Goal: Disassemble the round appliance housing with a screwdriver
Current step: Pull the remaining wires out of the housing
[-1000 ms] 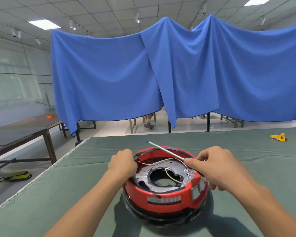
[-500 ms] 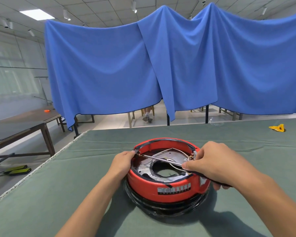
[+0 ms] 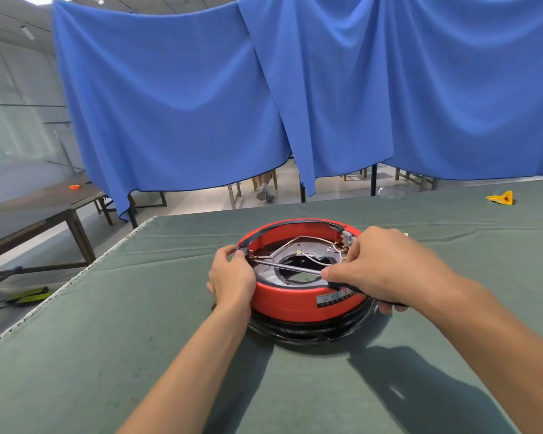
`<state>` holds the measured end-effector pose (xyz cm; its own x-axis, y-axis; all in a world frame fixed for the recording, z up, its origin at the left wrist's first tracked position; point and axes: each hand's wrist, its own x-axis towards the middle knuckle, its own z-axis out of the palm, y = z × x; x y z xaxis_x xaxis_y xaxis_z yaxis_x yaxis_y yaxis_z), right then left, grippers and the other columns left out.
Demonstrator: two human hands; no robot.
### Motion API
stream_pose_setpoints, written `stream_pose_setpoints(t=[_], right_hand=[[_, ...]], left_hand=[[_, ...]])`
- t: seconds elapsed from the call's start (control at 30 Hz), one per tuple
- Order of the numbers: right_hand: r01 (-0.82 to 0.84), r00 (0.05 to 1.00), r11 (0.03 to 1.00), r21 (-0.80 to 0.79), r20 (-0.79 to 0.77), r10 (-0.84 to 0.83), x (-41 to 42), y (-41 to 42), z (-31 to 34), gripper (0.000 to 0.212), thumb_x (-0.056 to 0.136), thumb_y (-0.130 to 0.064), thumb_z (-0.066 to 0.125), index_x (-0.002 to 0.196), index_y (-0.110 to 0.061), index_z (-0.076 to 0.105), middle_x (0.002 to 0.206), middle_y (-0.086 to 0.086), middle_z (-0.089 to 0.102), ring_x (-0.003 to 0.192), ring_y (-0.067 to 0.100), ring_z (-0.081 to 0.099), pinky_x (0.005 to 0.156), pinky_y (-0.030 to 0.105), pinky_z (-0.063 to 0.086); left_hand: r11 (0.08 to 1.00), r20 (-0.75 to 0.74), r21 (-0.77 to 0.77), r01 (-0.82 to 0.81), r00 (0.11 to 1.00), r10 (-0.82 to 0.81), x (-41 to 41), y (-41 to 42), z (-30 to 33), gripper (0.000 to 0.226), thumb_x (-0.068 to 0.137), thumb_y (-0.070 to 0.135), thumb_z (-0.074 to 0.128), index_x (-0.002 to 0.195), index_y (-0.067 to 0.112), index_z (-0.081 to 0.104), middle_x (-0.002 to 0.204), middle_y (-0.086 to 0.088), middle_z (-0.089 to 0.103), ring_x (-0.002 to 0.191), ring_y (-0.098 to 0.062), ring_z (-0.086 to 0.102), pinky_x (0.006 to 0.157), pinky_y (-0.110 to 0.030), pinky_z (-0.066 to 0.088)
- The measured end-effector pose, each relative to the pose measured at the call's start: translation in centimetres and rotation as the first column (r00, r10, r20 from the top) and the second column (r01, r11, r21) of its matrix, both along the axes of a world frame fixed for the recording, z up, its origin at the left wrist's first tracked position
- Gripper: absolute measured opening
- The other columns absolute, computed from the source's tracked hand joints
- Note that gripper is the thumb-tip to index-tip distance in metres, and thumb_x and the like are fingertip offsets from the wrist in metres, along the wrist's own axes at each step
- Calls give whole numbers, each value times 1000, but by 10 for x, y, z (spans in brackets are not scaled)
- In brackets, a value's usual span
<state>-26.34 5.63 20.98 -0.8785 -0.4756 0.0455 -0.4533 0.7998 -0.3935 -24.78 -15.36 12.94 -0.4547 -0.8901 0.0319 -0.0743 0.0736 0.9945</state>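
Observation:
A round red appliance housing [image 3: 298, 303] lies bottom up on the green table cloth [image 3: 113, 324], with a grey metal plate, a central hole and thin wires showing inside it. A black coiled cord lies under it. My left hand [image 3: 231, 280] grips the housing's left rim, thumb over the edge. My right hand [image 3: 380, 266] holds a screwdriver [image 3: 292, 267] by its black handle. The steel shaft runs left across the opening, with its tip at the inner left rim beside my left thumb.
A yellow object [image 3: 500, 197] lies far right on the table. The table's left edge [image 3: 76, 275] drops to the floor. A dark wooden table [image 3: 29, 214] stands at the left. Blue drapes [image 3: 295, 89] hang behind, with a seated person's legs [image 3: 264, 187] under them.
The screwdriver shaft has swung down from pointing up and away to lying across the housing, tip at the left rim. The view has tilted down. My left hand has stayed on the rim.

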Motion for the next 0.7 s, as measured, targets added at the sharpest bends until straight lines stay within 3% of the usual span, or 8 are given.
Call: stream_pose_setpoints(t=[0.1,0.2,0.37,0.5,0.63,0.7], right_hand=[[6,1000,1000,-22,17,-5,0,3,1,40,78,-54,63,71,-15,64,31,-5,51,22,10,44,45,20,36],[7,999,998,-56,39,-5,0,10,-3,42,78,-55,62,77,-14,68,32,-3,53,24,9,46,46,22,37],[30,999,994,-104,30,-27,3,15,-18,41,78,-54,62,68,-14,66,35,1,55,27,9,47,47,23,43],[25,999,994,-108,-30,-29,5,9,-18,41,76,-55,64,68,-14,67,28,-7,48,28,9,46,49,22,46],[3,1000,997,-81,-19,-4,2,5,-9,44,73,-54,70,60,-15,54,27,-7,46,25,12,46,46,22,42],[-16,1000,998,-56,-4,16,0,0,-2,41,72,-53,71,63,-16,56,27,-12,46,24,12,47,43,19,38]], left_hand=[[998,-56,60,34,998,-30,1,-2,1,19,89,20,53,105,26,61,118,-13,60,117,-33,51,101,-48,41],[986,-174,118,114,980,-93,3,-6,6,19,87,11,60,105,17,63,108,-15,66,101,-30,62,96,-48,47],[976,-220,149,160,967,-125,2,-6,8,27,92,8,52,117,12,61,115,-12,64,104,-27,62,96,-44,49],[984,-251,160,74,968,-32,-1,2,8,25,94,5,45,112,10,62,105,-11,64,92,-23,61,93,-41,50],[983,-243,166,-79,963,119,-4,10,2,19,90,10,50,97,22,63,107,-9,66,97,-25,61,95,-42,48],[973,-232,166,-163,952,199,-4,16,-2,17,89,16,52,96,27,63,105,-4,66,99,-25,61,95,-42,47]])
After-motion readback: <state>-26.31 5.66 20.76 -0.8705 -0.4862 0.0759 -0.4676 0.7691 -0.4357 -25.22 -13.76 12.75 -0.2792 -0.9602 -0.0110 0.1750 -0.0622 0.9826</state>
